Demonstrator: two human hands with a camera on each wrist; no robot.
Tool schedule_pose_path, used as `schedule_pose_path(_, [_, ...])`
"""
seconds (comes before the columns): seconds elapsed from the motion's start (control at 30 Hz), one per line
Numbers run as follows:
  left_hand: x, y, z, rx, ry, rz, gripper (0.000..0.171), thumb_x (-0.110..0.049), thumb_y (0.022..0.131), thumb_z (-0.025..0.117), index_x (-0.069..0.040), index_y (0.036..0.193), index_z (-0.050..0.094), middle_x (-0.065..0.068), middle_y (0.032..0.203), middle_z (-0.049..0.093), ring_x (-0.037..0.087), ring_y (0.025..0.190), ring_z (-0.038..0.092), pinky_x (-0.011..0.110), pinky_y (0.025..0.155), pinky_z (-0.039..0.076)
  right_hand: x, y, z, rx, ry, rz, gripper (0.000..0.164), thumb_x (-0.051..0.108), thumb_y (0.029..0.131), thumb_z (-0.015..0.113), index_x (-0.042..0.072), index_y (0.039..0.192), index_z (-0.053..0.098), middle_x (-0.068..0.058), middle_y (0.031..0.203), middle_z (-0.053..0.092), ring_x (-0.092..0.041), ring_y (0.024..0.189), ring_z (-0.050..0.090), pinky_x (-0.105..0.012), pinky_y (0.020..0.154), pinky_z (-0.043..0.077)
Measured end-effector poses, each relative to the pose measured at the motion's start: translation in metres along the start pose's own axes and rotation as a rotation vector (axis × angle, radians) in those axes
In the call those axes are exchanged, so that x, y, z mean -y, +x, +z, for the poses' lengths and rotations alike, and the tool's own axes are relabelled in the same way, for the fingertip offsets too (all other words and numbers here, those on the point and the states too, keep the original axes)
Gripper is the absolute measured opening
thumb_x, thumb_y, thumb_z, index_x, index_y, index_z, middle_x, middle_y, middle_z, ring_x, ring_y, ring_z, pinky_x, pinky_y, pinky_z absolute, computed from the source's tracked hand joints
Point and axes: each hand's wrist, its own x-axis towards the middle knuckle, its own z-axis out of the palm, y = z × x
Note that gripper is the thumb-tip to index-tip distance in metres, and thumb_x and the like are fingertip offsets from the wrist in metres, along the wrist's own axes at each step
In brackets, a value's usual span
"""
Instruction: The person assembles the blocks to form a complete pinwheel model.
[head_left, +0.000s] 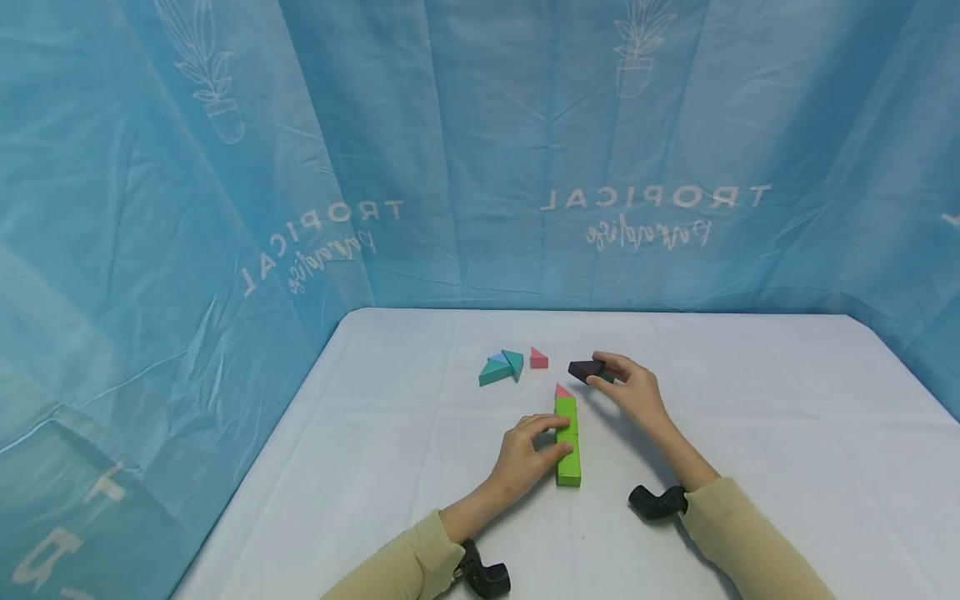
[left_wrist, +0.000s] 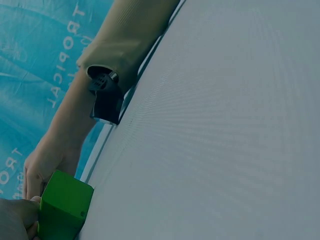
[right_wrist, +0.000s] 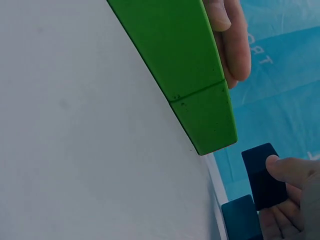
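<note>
Two green blocks (head_left: 567, 458) lie end to end in a row, with a pink triangular block (head_left: 563, 390) at the far end. My left hand (head_left: 525, 457) reaches in from the left, its extended fingers and thumb touching the green blocks around their seam. To the right, beyond the row, my right hand (head_left: 632, 389) pinches a dark purple block (head_left: 583, 370) between thumb and fingers. A dark teal block (right_wrist: 241, 217) shows close beside the purple one, partly hidden by the fingers in the head view.
Several teal and blue triangular blocks (head_left: 501, 367) sit clustered farther back on the white table (head_left: 390, 442). Near them is another pink triangular block (head_left: 538, 358). Blue printed curtains (head_left: 480, 167) hang along the back and sides.
</note>
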Motion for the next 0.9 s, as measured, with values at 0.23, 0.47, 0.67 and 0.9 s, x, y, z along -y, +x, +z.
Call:
schedule_pose_path(0.23, [0.0,-0.001,0.0,0.0,0.006,0.002,0.034,-0.017,0.083,0.074,-0.009,0.116,0.067,-0.001,0.116,0.064,0.014,0.112,0.054,0.032,0.096,0.043,-0.003,-0.004,0.005,0.023,-0.008,-0.02,0.048,0.02,0.083,0.075,0.003,0.125,0.06,-0.018,0.119,0.062,-0.033,0.107,0.059,-0.049,0.087,0.048])
schedule_pose_path(0.47, [0.001,-0.001,0.0,-0.002,0.014,0.006,0.034,-0.016,0.082,0.074,-0.009,0.115,0.067,-0.001,0.115,0.065,0.013,0.113,0.054,0.031,0.096,0.043,-0.006,-0.006,0.008,0.028,-0.014,-0.031,0.049,0.024,0.082,0.075,0.004,0.125,0.06,-0.017,0.117,0.062,-0.033,0.106,0.06,-0.048,0.088,0.048])
schedule_pose_path(0.67, [-0.001,0.0,-0.001,0.003,0.006,-0.007,0.034,-0.016,0.083,0.074,-0.009,0.115,0.067,-0.002,0.116,0.064,0.013,0.113,0.053,0.032,0.096,0.042,-0.009,-0.008,0.01,0.039,-0.054,-0.04,0.049,0.024,0.082,0.075,0.003,0.124,0.06,-0.016,0.12,0.061,-0.032,0.106,0.06,-0.047,0.088,0.048])
schedule_pose_path(0.9, [-0.001,-0.001,-0.001,0.008,-0.004,-0.013,0.035,-0.017,0.083,0.074,-0.01,0.116,0.066,-0.001,0.116,0.064,0.013,0.114,0.053,0.033,0.097,0.042,-0.011,-0.009,0.012,0.056,-0.125,-0.039,0.049,0.02,0.081,0.076,0.001,0.123,0.06,-0.018,0.122,0.06,-0.033,0.104,0.061,-0.047,0.087,0.049])
